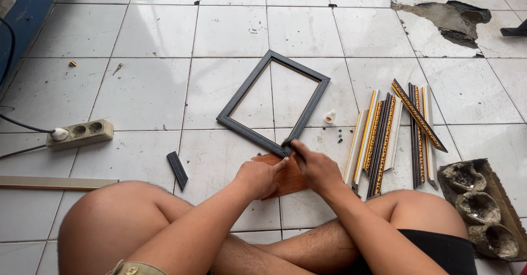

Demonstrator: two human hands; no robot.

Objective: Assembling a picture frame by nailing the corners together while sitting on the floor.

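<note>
Black frame [273,104] lay on the floor; I noted left hand [258,177] pressing a board [285,177], right hand [315,168] gripping the frame corner.

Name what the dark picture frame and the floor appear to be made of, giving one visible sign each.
Dark frame: probably painted wood or plastic moulding; matte black with mitred corners. Floor: glazed ceramic tile; glossy white squares, grout lines, one broken patch.

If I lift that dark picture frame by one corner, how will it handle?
The dark frame is probably light, being thin open moulding with no glass or backing visible. It likely stays fairly stiff, though corner joints might flex. Flat on the tiles, it should slide, not roll.
</note>
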